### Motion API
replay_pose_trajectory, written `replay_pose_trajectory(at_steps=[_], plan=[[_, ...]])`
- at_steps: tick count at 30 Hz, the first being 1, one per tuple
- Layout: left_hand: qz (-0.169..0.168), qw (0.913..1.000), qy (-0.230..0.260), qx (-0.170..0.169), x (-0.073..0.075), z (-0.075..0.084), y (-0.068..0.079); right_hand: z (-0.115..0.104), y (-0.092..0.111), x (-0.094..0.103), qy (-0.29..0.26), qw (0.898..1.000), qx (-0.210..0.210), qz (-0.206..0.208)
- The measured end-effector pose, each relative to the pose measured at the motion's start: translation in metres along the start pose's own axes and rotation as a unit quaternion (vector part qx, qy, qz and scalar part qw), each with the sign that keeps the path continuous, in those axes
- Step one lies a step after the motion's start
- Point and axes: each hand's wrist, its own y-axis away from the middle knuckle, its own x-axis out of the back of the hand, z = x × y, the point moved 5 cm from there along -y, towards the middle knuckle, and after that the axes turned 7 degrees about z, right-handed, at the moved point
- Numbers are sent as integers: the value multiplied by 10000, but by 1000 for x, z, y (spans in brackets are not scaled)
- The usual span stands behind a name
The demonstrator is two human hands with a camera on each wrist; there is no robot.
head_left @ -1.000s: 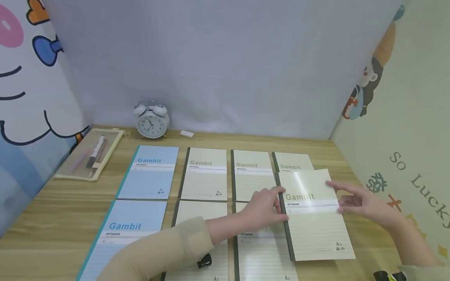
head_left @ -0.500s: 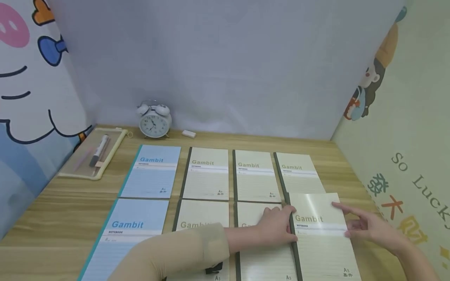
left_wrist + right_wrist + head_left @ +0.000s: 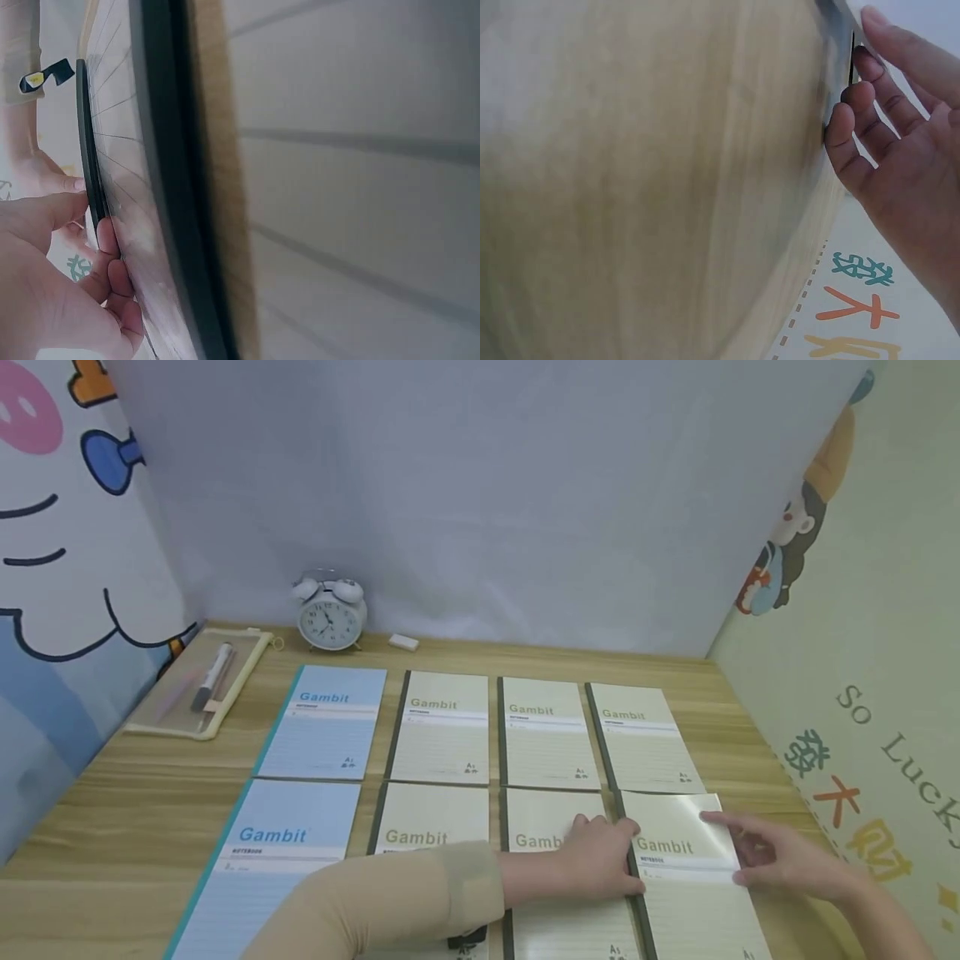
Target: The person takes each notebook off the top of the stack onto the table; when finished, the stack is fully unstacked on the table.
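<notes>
Both hands hold a cream notebook (image 3: 693, 902) with a dark spine at the front right. My left hand (image 3: 596, 864) pinches its spine, fingers reaching over the neighbouring cream notebook (image 3: 566, 927). From the other side my right hand (image 3: 787, 860) grips the right edge, index finger near the top corner. In the left wrist view, the left thumb and fingers (image 3: 105, 236) press on either side of the dark spine. The right wrist view has the right hand (image 3: 907, 150) with its fingers curled at the notebook's edge, close to the wooden table (image 3: 667, 150).
Behind the held notebook lies another cream notebook (image 3: 637, 743), with two more cream ones left of it. Blue notebooks (image 3: 322, 722) form the left column. A mesh pencil pouch (image 3: 251, 668), alarm clock (image 3: 330, 620) and white eraser (image 3: 403, 642) sit at the back.
Both hands have brought the held notebook down and toward the front. It no longer overlaps most of the back right notebook and now lines up below it.
</notes>
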Motion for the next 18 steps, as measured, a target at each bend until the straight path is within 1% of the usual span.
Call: replay_pose_trajectory(at_steps=[5, 8, 12, 15, 18], plan=[[-182, 9997, -130, -54, -2, 5, -1, 1, -1, -2, 251, 9993, 174, -220], [-253, 9994, -225, -80, -5, 6, -3, 1, -3, -3, 245, 9986, 251, -394], [-404, 9989, -236, -53, -6, 4, -6, 2, -6, -4, 301, 9979, 368, -437], [-509, 9986, -103, -105, -2, 2, -7, 2, -8, -5, 354, 9976, 395, -453], [-605, 9973, 230, -354, 5, 1, -6, 3, -10, -4, 397, 9975, 348, -472]])
